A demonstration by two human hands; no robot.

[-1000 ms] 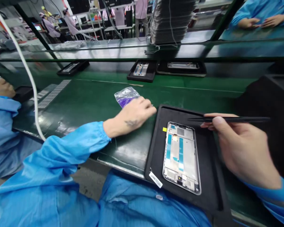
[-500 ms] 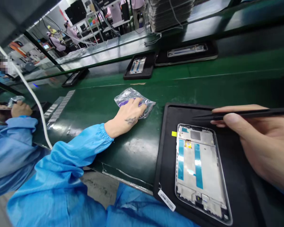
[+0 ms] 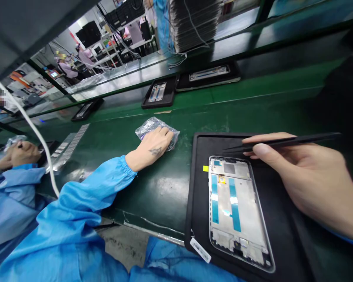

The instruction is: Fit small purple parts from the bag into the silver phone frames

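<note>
My left hand [image 3: 151,145] lies over a crumpled clear plastic bag [image 3: 148,124] with something purple inside. Its fingers are curled onto the bag, and their tips are hidden. Black tweezers [image 3: 300,139] are pinched in my right hand [image 3: 306,172], their tips pointing left above a black tray [image 3: 195,188]. A silver phone frame [image 3: 245,207] with blue strips rests in that tray, just below the tweezer tips. A yellow tab sticks out at the frame's upper left edge, and a barcode tag [image 3: 200,250] hangs at the tray's front left corner.
Farther back on the green bench stand more black trays [image 3: 172,94] with phone frames. Strips of small parts [image 3: 73,145] lie at left, beyond a white cable [image 3: 26,96]. A co-worker's hands [image 3: 20,154] are at far left. A tall stack [image 3: 194,25] rises behind the shelf.
The whole view has shifted slightly, so the bench, tray and phone frame sit farther left. My left hand stays on the bag, and my right hand still holds the tweezers over the tray.
</note>
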